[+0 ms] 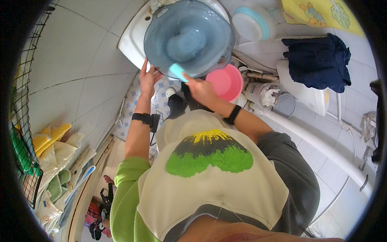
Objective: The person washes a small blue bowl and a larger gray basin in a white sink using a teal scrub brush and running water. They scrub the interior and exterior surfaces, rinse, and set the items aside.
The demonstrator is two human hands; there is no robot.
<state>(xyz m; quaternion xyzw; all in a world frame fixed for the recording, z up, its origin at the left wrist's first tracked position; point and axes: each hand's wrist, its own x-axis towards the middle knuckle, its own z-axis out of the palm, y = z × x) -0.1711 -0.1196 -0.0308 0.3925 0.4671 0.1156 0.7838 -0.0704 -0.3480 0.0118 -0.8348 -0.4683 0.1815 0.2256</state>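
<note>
A translucent blue-grey plastic basin point(189, 42) rests on the white ceramic sink point(133, 45), tilted and overhanging its front edge. My left hand point(147, 78) grips the basin's near-left rim. In my right hand point(201, 90) is a light-turquoise plastic tool point(177, 72), perhaps a scrubbing brush, gripped by its near end. The tool's head lies over the basin's near rim; its underside is hidden, so contact cannot be told. Faint cloudy marks show on the basin's inside, and a few water drops cling near its far-right edge.
A pink plastic basin point(225, 83) sits below at the right. A white and turquoise basin point(254, 24) is against the right wall. Dark cloth point(317, 62) hangs over the white toilet cistern point(285, 72). A wire rack point(25, 99) and folded cloths point(57, 157) line the left.
</note>
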